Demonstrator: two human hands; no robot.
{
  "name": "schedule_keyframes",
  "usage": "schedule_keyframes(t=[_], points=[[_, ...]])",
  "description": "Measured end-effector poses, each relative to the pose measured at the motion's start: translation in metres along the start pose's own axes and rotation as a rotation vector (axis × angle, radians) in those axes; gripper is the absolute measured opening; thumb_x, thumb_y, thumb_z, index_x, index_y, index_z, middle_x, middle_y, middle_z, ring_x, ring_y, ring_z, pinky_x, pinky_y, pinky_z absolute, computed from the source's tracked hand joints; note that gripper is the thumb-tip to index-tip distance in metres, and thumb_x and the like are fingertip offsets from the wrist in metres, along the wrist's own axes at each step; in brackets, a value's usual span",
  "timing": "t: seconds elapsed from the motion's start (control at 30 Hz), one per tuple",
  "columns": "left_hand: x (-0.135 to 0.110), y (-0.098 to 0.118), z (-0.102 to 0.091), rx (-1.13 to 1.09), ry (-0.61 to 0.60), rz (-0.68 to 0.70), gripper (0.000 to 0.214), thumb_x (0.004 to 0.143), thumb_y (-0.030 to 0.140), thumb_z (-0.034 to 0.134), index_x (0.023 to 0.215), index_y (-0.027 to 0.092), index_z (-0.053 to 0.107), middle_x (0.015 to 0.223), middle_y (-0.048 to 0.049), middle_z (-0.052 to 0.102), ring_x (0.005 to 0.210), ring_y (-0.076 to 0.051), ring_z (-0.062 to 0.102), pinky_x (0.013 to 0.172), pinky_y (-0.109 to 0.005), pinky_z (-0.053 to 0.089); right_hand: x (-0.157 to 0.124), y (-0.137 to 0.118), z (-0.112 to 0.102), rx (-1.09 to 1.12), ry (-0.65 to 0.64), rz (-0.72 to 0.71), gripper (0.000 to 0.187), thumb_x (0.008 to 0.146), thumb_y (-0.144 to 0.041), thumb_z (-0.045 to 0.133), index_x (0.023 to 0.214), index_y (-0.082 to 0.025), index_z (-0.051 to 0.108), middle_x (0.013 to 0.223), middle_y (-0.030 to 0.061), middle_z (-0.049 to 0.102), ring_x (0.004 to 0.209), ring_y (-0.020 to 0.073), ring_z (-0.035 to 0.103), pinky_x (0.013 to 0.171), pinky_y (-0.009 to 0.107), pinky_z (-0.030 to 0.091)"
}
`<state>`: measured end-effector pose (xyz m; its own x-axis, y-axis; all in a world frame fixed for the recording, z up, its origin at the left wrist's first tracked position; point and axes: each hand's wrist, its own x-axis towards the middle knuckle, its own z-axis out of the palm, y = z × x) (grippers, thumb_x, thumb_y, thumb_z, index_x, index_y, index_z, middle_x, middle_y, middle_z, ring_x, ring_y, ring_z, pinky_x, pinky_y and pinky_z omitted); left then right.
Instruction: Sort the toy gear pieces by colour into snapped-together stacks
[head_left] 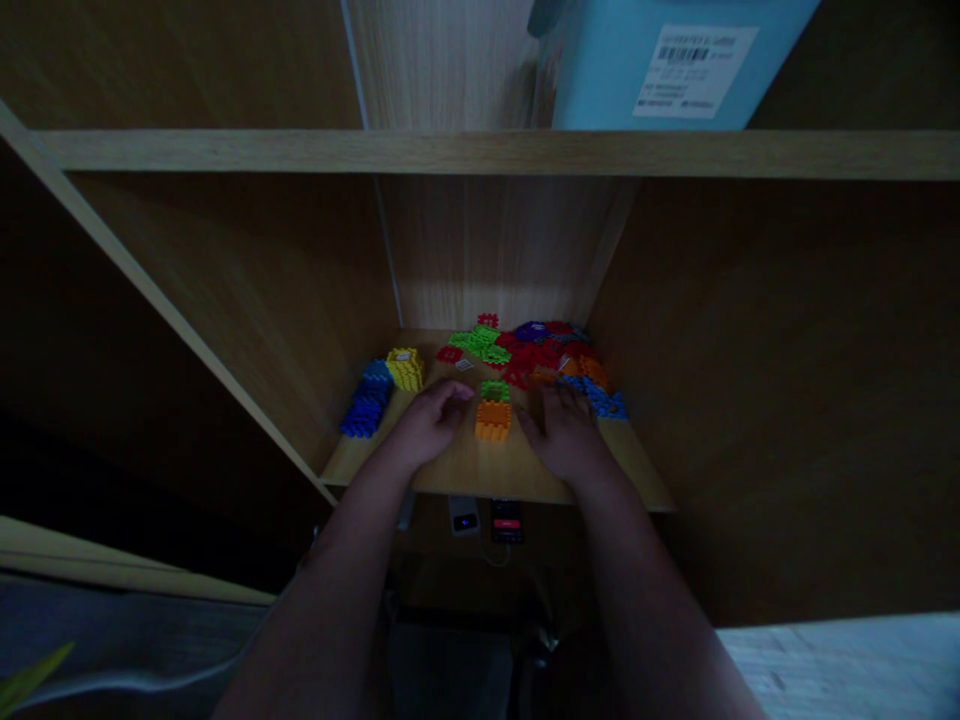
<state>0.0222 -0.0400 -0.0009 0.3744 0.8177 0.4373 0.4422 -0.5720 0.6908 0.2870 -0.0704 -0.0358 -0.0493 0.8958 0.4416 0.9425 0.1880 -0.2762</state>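
Note:
On the wooden shelf, an orange stack of notched square plastic tiles (493,421) stands between my hands, with green square tiles (495,390) just behind it. My left hand (433,418) is left of these, its fingers loosely curled and apart from the thumb, nothing visible in them. My right hand (564,432) lies to the right, fingers spread and reaching toward the loose pile; its fingertips are dim against orange and blue tiles (604,400). Whether they touch a tile I cannot tell. Red tiles (534,354) and loose green tiles (480,343) lie farther back.
Stacked blue tiles (366,405) and yellow tiles (406,370) stand along the left wall. A light-blue box (600,70) sits on the upper shelf board (480,152) overhead. Below the front edge are a phone (507,522) and a pale device (464,516).

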Motion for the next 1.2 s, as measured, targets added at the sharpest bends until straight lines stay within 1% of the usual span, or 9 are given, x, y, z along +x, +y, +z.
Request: schedule_keyframes(t=[0.13,0.33,0.53,0.67,0.77,0.87,0.97,1.1,1.2], points=[[0.0,-0.003,0.002,0.007,0.005,0.004,0.033,0.094,0.006,0.051,0.116,0.023,0.07,0.119,-0.0042,0.078,0.111,-0.02,0.075,0.106,-0.038,0.06,-0.001,-0.005,-0.009,-0.091,0.032,0.054,0.044,0.107,-0.036,0.049,0.139,-0.009,0.062,0.136,0.0262,0.068,0.131,0.0418,0.059,0.113,0.057,0.045],[0.0,-0.004,0.002,0.032,0.016,0.028,0.034,0.092,0.004,0.054,0.115,0.023,0.07,0.119,-0.0042,0.078,0.11,-0.02,0.075,0.103,-0.037,0.06,-0.002,-0.007,-0.013,-0.151,0.085,0.112,0.041,0.102,-0.033,0.055,0.135,-0.011,0.066,0.134,0.0264,0.069,0.126,0.0436,0.061,0.108,0.058,0.047],[0.001,-0.006,0.002,0.021,0.013,0.029,0.033,0.093,0.004,0.053,0.115,0.021,0.07,0.119,-0.0052,0.079,0.112,-0.021,0.075,0.105,-0.039,0.06,0.001,-0.001,-0.01,-0.047,0.079,0.007,0.03,0.098,-0.028,0.06,0.121,-0.015,0.074,0.125,0.021,0.074,0.119,0.0383,0.065,0.106,0.053,0.05],[0.0,-0.004,0.001,0.02,0.007,0.031,0.034,0.093,0.004,0.052,0.116,0.021,0.071,0.119,-0.0054,0.078,0.112,-0.021,0.074,0.106,-0.04,0.059,0.0,0.003,-0.008,-0.021,0.139,-0.032,0.017,0.097,-0.028,0.064,0.107,-0.021,0.076,0.119,0.0172,0.074,0.118,0.0366,0.064,0.108,0.055,0.049],[0.0,-0.003,0.001,0.017,0.004,0.019,0.034,0.092,0.004,0.053,0.116,0.021,0.071,0.12,-0.0052,0.078,0.113,-0.022,0.074,0.106,-0.039,0.059,0.0,0.003,-0.009,0.031,0.143,-0.084,0.012,0.097,-0.028,0.066,0.102,-0.023,0.075,0.119,0.0156,0.074,0.122,0.0356,0.064,0.111,0.056,0.047],[0.0,-0.003,0.001,0.019,0.007,0.018,0.036,0.091,0.003,0.052,0.116,0.022,0.07,0.12,-0.0052,0.078,0.113,-0.021,0.074,0.106,-0.04,0.059,0.002,0.001,-0.012,0.067,0.089,-0.11,0.01,0.097,-0.028,0.066,0.1,-0.024,0.074,0.117,0.0137,0.076,0.123,0.0356,0.064,0.113,0.055,0.046],[0.001,-0.005,0.001,0.023,0.008,0.028,0.037,0.091,0.002,0.051,0.116,0.022,0.07,0.12,-0.0056,0.078,0.113,-0.021,0.074,0.106,-0.041,0.059,0.003,0.001,-0.013,0.084,0.055,-0.091,0.009,0.098,-0.028,0.065,0.101,-0.024,0.072,0.11,0.012,0.077,0.114,0.0352,0.068,0.11,0.054,0.048],[0.001,-0.005,0.001,0.024,0.019,0.037,0.036,0.091,0.003,0.051,0.114,0.022,0.07,0.119,-0.006,0.078,0.114,-0.022,0.074,0.106,-0.042,0.059,0.003,0.001,-0.012,0.105,0.082,-0.042,0.019,0.098,-0.033,0.068,0.112,-0.021,0.069,0.11,0.0151,0.077,0.108,0.0375,0.069,0.105,0.055,0.052],[0.0,-0.001,-0.002,0.026,0.03,0.028,0.036,0.09,0.004,0.051,0.115,0.021,0.071,0.122,-0.0058,0.078,0.116,-0.023,0.074,0.109,-0.042,0.058,0.002,-0.003,-0.018,0.179,0.146,-0.017,0.026,0.098,-0.04,0.07,0.117,-0.022,0.066,0.113,0.0154,0.076,0.11,0.0382,0.069,0.1,0.054,0.055]])
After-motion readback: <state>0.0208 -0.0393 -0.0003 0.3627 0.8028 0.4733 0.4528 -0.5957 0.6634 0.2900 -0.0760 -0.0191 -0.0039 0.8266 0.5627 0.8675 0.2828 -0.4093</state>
